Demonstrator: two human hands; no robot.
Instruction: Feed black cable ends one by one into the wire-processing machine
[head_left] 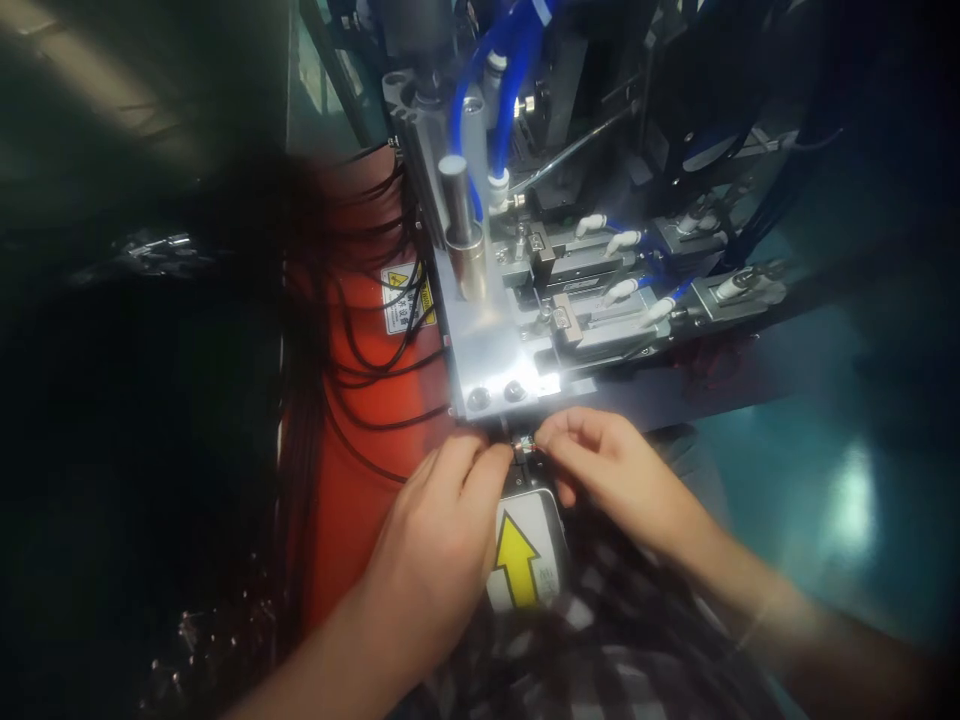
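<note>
A small shiny part (525,443), silvery and too small to name, sits between the fingertips of both hands at the front edge of a machine. My left hand (442,515) comes in from the lower left, thumb and fingers closed at the part's left side; some of its fingertips are hidden. From the right, my right hand (607,460) pinches at the other side with thumb and forefinger. Just above the fingers is a bright metal block (495,350) with two bolts. Below them lies a white plate with a yellow arrow (519,562) pointing towards the machine.
Blue air hoses (511,100) and a metal post (459,200) rise behind the block. Several white fittings (622,240) stand on slides to the right. Black cables (360,375) hang over an orange-red surface (349,500) with a warning label (407,297). Loose shiny pieces (184,640) lie lower left.
</note>
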